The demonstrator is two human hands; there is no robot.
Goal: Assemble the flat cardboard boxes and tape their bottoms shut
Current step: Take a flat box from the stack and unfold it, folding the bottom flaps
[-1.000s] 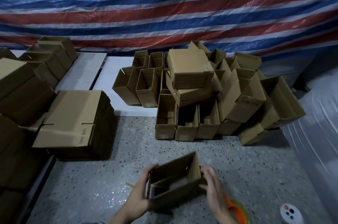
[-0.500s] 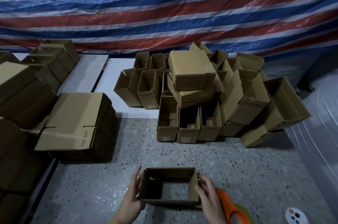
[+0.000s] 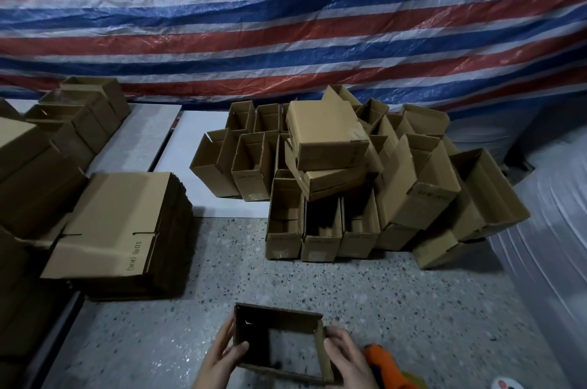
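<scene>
A person's two hands hold one opened cardboard box [image 3: 276, 318] at the bottom centre of the frame, on a speckled grey floor [image 3: 413, 309]. The box is squared into a rectangular tube. Its opening faces up toward the camera, and the floor shows through it. Its long axis runs left to right, with the left end a little higher in the frame than the right.

The left hand [image 3: 219, 353] grips the left wall, fingers outside and thumb hooked over the near corner. The right hand [image 3: 346, 357] grips the right wall with curled fingers.

A second earlier the box stood tipped on edge and only half squared. Half a second ago it lay level across the frame; it now sits slightly skewed.

An orange tape dispenser [image 3: 381, 360] lies just right of the right hand. At centre right is a pile of assembled boxes [image 3: 320, 230]; those with visible insides look empty, and some lie on their sides. At left is a stack of flat boxes [image 3: 120, 223].
</scene>
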